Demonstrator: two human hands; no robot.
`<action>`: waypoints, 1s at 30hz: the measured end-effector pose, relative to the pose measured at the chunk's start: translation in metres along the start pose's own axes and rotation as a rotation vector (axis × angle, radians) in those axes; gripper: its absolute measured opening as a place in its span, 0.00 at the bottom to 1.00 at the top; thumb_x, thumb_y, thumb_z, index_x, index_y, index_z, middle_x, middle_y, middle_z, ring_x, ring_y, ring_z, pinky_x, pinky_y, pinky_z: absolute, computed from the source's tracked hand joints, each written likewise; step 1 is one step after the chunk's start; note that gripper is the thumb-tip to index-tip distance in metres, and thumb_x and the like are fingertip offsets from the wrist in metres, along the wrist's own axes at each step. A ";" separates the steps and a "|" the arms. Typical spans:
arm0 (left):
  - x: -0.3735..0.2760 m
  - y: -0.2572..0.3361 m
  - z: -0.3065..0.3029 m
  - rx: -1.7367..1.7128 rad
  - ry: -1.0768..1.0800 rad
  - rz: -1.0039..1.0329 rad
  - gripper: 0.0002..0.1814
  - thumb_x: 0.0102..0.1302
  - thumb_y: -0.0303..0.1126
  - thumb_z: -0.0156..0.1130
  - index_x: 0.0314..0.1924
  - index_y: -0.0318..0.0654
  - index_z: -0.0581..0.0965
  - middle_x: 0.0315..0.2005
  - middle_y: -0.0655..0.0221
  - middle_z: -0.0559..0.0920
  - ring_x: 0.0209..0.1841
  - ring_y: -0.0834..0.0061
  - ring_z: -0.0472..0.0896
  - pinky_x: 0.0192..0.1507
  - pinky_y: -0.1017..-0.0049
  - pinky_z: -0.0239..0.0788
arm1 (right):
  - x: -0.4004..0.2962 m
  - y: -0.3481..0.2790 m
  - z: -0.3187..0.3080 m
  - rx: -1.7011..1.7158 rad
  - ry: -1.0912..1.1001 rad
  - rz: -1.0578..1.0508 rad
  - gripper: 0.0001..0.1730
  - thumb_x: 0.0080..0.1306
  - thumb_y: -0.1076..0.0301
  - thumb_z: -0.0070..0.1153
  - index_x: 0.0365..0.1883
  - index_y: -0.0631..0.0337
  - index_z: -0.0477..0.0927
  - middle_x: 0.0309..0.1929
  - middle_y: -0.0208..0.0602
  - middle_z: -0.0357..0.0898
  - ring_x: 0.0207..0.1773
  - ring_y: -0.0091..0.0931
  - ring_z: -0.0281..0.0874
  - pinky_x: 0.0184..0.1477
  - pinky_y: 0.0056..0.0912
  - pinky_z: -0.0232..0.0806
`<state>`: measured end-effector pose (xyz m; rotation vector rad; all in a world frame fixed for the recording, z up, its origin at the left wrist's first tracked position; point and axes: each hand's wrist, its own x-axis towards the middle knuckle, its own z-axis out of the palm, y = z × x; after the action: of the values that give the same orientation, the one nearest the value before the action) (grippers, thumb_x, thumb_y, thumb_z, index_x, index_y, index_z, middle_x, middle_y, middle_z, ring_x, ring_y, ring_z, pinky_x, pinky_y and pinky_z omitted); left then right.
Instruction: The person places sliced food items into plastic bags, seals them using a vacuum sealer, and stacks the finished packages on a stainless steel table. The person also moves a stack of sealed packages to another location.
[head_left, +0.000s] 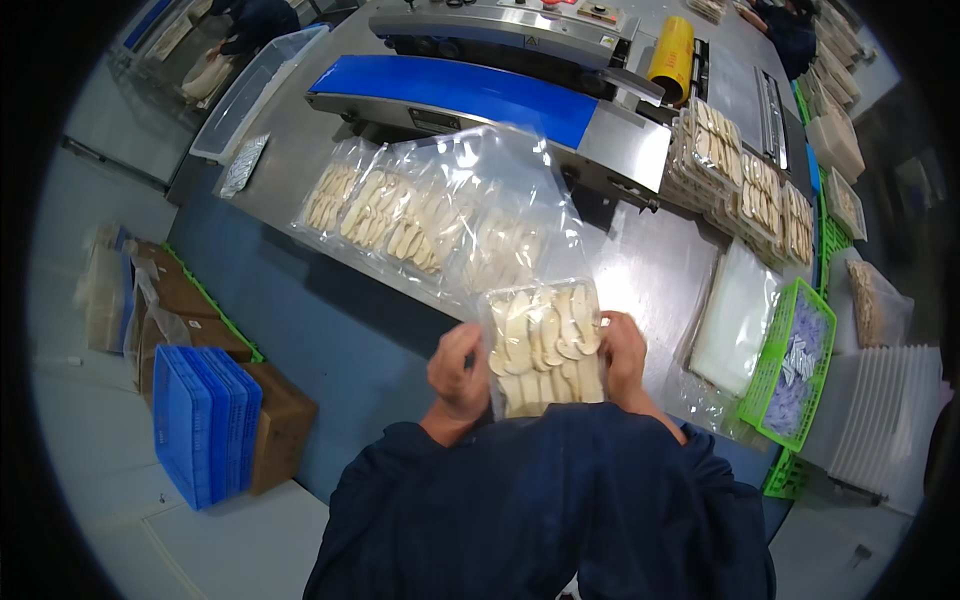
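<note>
Close to my body, a clear plastic tray of sliced mushrooms (546, 341) is held between my two hands, with a large clear plastic bag (510, 169) reaching away from its far end. My left hand (459, 369) grips the left edge, fingers curled. On the right edge is my right hand (624, 352), its fingertips at the upper corner. Whether the tray is inside the bag I cannot tell. Beyond it, several bagged trays of mushroom slices (379, 210) lie in a row on the steel table, some partly covered by the clear film.
A sealing machine with a blue conveyor belt (465, 90) stands at the back. Stacked mushroom trays (712, 150), flat clear bags (735, 319) and a green basket of small packets (799, 367) are at right. Blue crates (206, 424) stand at lower left. Two other people work farther off.
</note>
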<state>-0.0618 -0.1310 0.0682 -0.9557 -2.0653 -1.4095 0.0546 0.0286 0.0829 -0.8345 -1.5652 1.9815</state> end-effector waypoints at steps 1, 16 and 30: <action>0.001 0.007 -0.001 -0.096 0.008 -0.010 0.13 0.45 0.14 0.58 0.34 0.33 0.73 0.29 0.58 0.78 0.30 0.62 0.78 0.33 0.75 0.70 | 0.011 -0.010 -0.002 -0.056 -0.020 0.004 0.08 0.62 0.66 0.44 0.31 0.62 0.71 0.25 0.22 0.68 0.26 0.12 0.60 0.29 0.13 0.55; -0.032 -0.014 -0.071 -0.829 -0.795 -0.993 0.24 0.58 0.21 0.51 0.56 0.29 0.60 0.29 0.72 0.74 0.32 0.85 0.71 0.37 0.85 0.63 | -0.026 -0.002 -0.053 -0.066 -0.579 0.588 0.07 0.59 0.69 0.52 0.23 0.61 0.73 0.24 0.20 0.67 0.28 0.13 0.62 0.32 0.17 0.58; -0.022 -0.080 0.051 -0.750 -0.198 -1.361 0.10 0.57 0.27 0.54 0.38 0.30 0.73 0.28 0.63 0.79 0.26 0.77 0.77 0.24 0.81 0.66 | 0.105 0.081 0.029 0.434 -0.307 0.701 0.17 0.62 0.59 0.46 0.35 0.69 0.70 0.34 0.42 0.74 0.38 0.29 0.75 0.42 0.31 0.71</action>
<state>-0.1071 -0.1084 -0.0147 0.3676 -2.4057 -2.9518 -0.0390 0.0626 -0.0089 -1.0123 -0.9655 2.9250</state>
